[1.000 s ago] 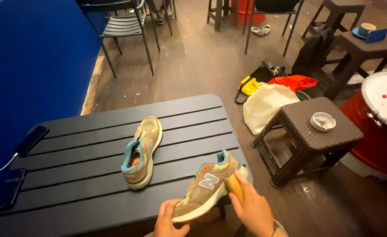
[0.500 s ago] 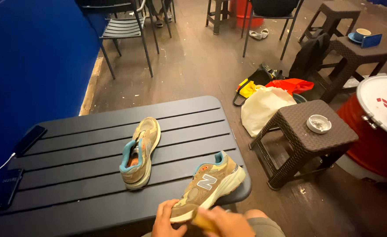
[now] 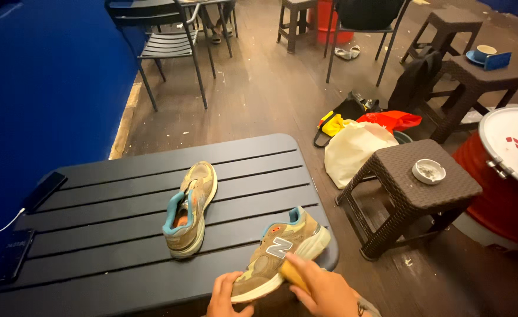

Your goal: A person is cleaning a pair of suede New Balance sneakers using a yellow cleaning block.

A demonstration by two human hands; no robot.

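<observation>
Bottom of frame: the left hand (image 3: 228,296) grips the tan suede sneaker (image 3: 282,253); the right hand (image 3: 323,287) (fingers pinching a yellow sponge (image 3: 289,271)) could push it off the dark slatted table (image 3: 94,235).

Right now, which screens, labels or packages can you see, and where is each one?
Phone: table's far left edge, flat, dark screen, white cable.
Second dark device: left edge, nearer, flat black slab.
Logo patch: side of the tan sneaker, pale.
Drum lid: far right, white, round, red mark.

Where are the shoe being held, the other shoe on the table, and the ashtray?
held shoe (image 3: 282,249): head view, on its side panel.
second shoe (image 3: 192,208): head view, on its upper.
ashtray (image 3: 429,171): head view, on its bowl.
</observation>
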